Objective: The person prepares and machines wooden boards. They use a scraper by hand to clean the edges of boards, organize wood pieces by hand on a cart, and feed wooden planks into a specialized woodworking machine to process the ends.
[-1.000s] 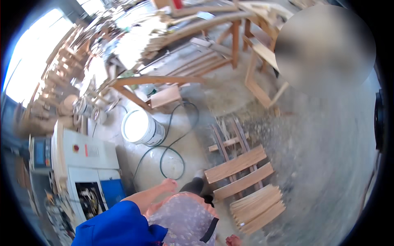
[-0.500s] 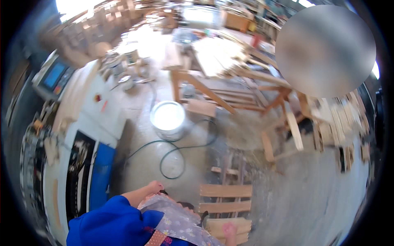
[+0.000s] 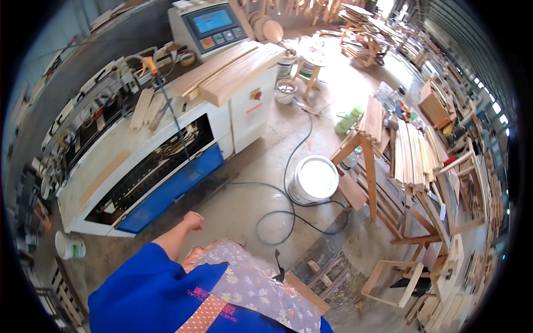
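My left hand (image 3: 193,221) hangs over the concrete floor in front of my body, with its fingers curled in and nothing showing in them. The nearest thing to it is the blue lower panel (image 3: 173,186) of a long white woodworking machine (image 3: 247,125). My right hand is out of sight. A flowered apron (image 3: 261,272) covers my front over a blue shirt (image 3: 150,291). Wooden boards (image 3: 241,69) lie on top of the machine, beside a control panel with a lit screen (image 3: 212,20).
A white lidded bucket (image 3: 315,177) stands on the floor, with a dark hose (image 3: 293,222) looped beside it. To the right, a wooden trestle (image 3: 371,172) stands near stacked strips (image 3: 410,155) and a wooden frame (image 3: 391,283). Low slats (image 3: 306,293) lie close to my front.
The view has swung left toward the machine, which now fills more of it. My right hand, seen earlier over the slats, has left the view. My left hand stays in front of me.
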